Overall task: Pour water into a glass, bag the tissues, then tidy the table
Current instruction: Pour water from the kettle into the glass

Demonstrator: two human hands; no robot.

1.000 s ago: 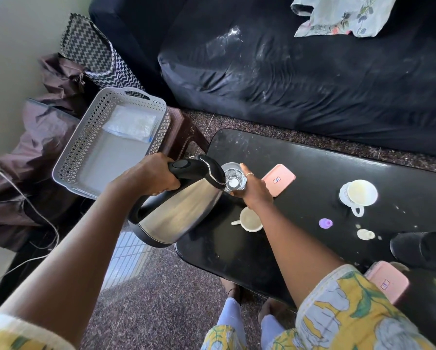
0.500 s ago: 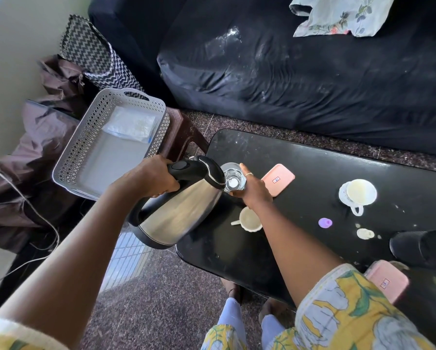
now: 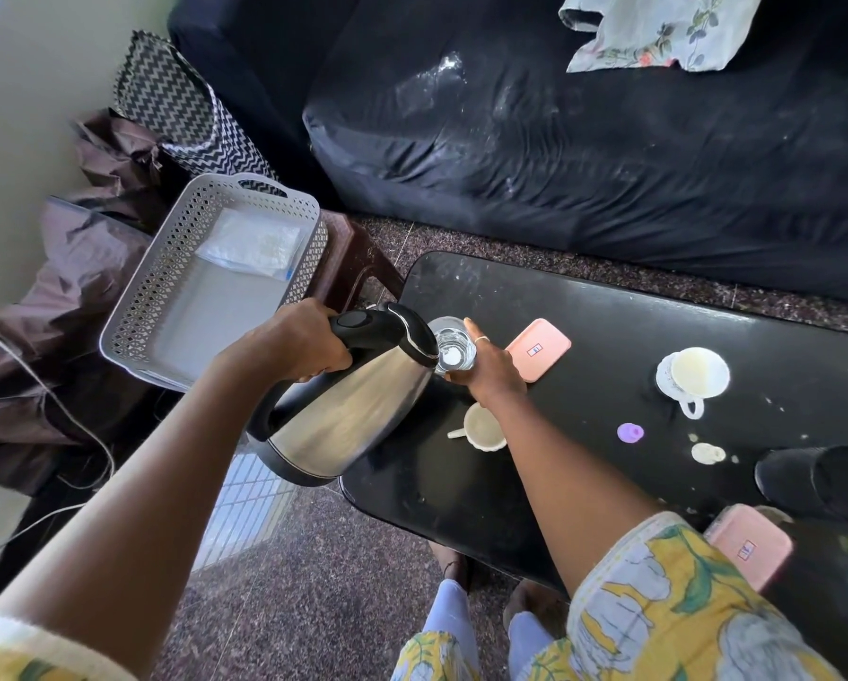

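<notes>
My left hand (image 3: 298,340) grips the black handle of a steel kettle (image 3: 343,415), tilted with its spout over a clear glass (image 3: 453,344). The glass stands near the left end of the black table (image 3: 608,307), and my right hand (image 3: 490,366) is wrapped around its right side. Water shows in the bottom of the glass. A grey perforated basket (image 3: 166,287) to the left holds a clear plastic bag (image 3: 250,248).
On the table lie a pink case (image 3: 539,349), a white cup (image 3: 483,427) under my right forearm, a white cup on a saucer (image 3: 697,376), a purple cap (image 3: 629,432), a small white lid (image 3: 707,453), a black object (image 3: 824,479) and another pink case (image 3: 748,545). A dark sofa (image 3: 559,140) stands behind.
The kettle stays tilted at the glass with barely any shift. Both hands keep their grips.
</notes>
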